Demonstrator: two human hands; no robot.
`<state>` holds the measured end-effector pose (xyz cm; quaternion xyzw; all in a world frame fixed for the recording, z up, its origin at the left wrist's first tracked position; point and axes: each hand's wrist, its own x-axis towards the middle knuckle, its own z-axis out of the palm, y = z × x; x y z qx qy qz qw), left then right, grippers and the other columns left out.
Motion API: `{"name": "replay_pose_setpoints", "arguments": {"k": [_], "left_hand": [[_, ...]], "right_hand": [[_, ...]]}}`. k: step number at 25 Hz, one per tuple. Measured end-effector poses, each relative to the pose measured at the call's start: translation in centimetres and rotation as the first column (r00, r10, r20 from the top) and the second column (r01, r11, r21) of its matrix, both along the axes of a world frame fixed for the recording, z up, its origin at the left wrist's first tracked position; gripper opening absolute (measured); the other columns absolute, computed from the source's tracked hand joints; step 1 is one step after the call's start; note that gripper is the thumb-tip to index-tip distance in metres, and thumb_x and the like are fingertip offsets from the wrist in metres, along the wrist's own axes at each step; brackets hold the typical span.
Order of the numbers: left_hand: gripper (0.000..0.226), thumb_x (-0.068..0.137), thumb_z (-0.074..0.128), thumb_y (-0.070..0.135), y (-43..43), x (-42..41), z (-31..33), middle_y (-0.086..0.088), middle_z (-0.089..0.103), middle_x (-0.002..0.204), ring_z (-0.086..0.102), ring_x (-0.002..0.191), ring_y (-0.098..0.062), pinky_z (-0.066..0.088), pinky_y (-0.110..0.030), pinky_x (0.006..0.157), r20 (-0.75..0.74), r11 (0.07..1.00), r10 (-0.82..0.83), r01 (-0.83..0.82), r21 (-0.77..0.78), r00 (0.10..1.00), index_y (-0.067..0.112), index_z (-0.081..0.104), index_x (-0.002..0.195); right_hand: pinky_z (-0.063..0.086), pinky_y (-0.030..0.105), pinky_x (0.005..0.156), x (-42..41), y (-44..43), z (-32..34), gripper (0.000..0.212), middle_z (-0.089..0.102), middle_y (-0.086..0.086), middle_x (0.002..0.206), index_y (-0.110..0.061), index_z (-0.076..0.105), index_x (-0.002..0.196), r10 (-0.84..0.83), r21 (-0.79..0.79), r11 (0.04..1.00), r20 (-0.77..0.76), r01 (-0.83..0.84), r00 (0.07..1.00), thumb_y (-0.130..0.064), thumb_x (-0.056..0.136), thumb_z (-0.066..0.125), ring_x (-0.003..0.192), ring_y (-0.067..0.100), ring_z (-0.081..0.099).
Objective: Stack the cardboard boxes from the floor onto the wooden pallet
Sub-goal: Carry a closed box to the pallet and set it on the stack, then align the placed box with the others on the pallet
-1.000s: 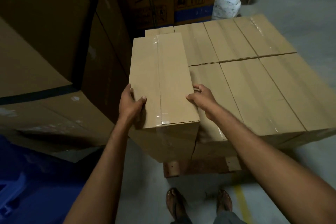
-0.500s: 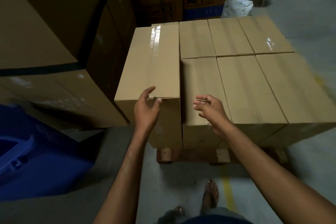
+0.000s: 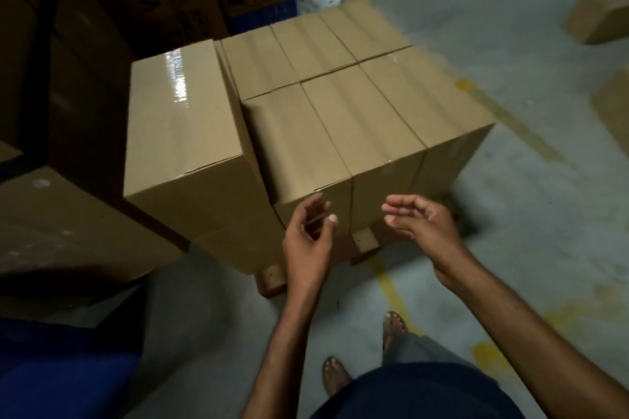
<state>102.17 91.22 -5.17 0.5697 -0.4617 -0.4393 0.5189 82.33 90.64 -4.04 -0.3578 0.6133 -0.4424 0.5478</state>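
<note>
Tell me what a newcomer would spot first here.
Cardboard boxes packed tight on the wooden pallet fill the centre; the leftmost box, shiny tape on top, sits out of line. The left hand and right hand are empty at the near face. Loose boxes lie far right.

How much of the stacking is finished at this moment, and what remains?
Done: the stack of boxes sits on the pallet, and the left box stands beside it, its top higher. In hand: nothing; the left hand and right hand are open and empty before the stack. Left: at least two floor boxes lie at the far right.
</note>
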Motion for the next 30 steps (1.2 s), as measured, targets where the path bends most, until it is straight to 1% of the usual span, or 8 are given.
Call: {"name": "replay_pose_setpoints", "arguments": {"k": [3,6,10,14,17,21,24,30], "left_hand": [[0.039,0.095,0.068,0.001,1.2,-5.1,0.2,0.003,0.074,0.115,0.068,0.114,-0.006,0.056,-0.022,0.09,0.001,0.991,-0.131,0.131,0.001,0.991,0.021,0.064,0.128],[0.037,0.095,0.069,0.002,1.2,-11.4,0.6,0.003,0.074,0.113,0.068,0.112,-0.004,0.055,-0.018,0.084,0.011,0.964,-0.265,0.265,0.004,0.964,0.019,0.064,0.128],[0.037,0.095,0.069,0.003,0.4,-21.2,1.0,0.003,0.075,0.113,0.068,0.112,-0.004,0.055,-0.019,0.088,0.002,0.924,-0.382,0.382,0.003,0.924,0.019,0.064,0.128],[0.036,0.096,0.069,0.004,-0.6,-33.8,0.5,0.003,0.075,0.115,0.067,0.115,-0.005,0.057,-0.03,0.096,-0.026,0.876,-0.483,0.483,0.014,0.875,0.02,0.064,0.128],[0.035,0.097,0.068,0.005,-1.7,-41.6,0.7,0.004,0.075,0.116,0.067,0.116,-0.008,0.057,-0.038,0.096,-0.042,0.833,-0.552,0.553,-0.002,0.833,0.024,0.065,0.126],[0.036,0.095,0.07,0.006,-4.9,-49.8,1.2,0.003,0.074,0.116,0.068,0.113,-0.007,0.055,-0.027,0.092,-0.009,0.779,-0.626,0.626,-0.014,0.779,0.022,0.065,0.127],[0.036,0.095,0.073,0.014,-8.6,-56.1,0.9,0.005,0.074,0.115,0.069,0.109,-0.004,0.054,-0.018,0.086,0.012,0.739,-0.674,0.674,-0.008,0.739,0.023,0.064,0.128],[0.034,0.092,0.076,0.013,-17.7,-70.9,-0.1,0.0,0.075,0.109,0.071,0.107,-0.008,0.054,-0.021,0.084,-0.074,0.677,-0.731,0.735,0.047,0.678,0.022,0.066,0.123]], "right_hand": [[0.054,0.014,0.072,-5.4,3.2,-0.4,0.032,0.078,0.0,0.107,-0.014,0.071,0.115,-0.092,0.007,0.996,0.006,0.092,0.996,0.007,0.091,0.067,0.099,0.005,0.073],[0.052,0.011,0.069,-11.2,5.2,-0.9,0.031,0.078,0.002,0.107,-0.011,0.07,0.116,-0.217,0.022,0.976,0.016,0.217,0.976,0.007,0.091,0.066,0.092,-0.001,0.072],[0.051,0.011,0.069,-19.2,6.2,-0.8,0.03,0.078,0.002,0.105,-0.011,0.071,0.114,-0.301,0.023,0.953,0.017,0.301,0.953,0.007,0.09,0.068,0.086,0.0,0.071],[0.05,0.012,0.068,-30.6,7.1,-0.2,0.028,0.079,-0.004,0.097,-0.015,0.072,0.106,-0.414,-0.002,0.91,-0.006,0.414,0.91,0.008,0.09,0.067,0.085,0.001,0.07],[0.05,0.02,0.074,-38.1,7.1,0.3,0.027,0.08,-0.004,0.097,-0.014,0.072,0.107,-0.511,-0.013,0.859,-0.013,0.511,0.859,0.006,0.091,0.066,0.09,0.006,0.071],[0.049,0.029,0.081,-45.9,5.6,0.7,0.026,0.08,-0.001,0.101,-0.013,0.072,0.11,-0.62,-0.019,0.784,0.01,0.621,0.784,0.004,0.091,0.066,0.101,0.015,0.072],[0.049,0.032,0.085,-51.3,3.2,0.4,0.026,0.08,-0.004,0.1,-0.016,0.072,0.108,-0.683,-0.018,0.73,0.009,0.683,0.731,0.002,0.091,0.067,0.103,0.016,0.073],[0.05,0.035,0.091,-63.2,-2.8,0.4,0.024,0.079,-0.002,0.103,-0.016,0.072,0.11,-0.791,-0.009,0.612,0.019,0.791,0.612,-0.001,0.091,0.068,0.111,0.022,0.071]]}}
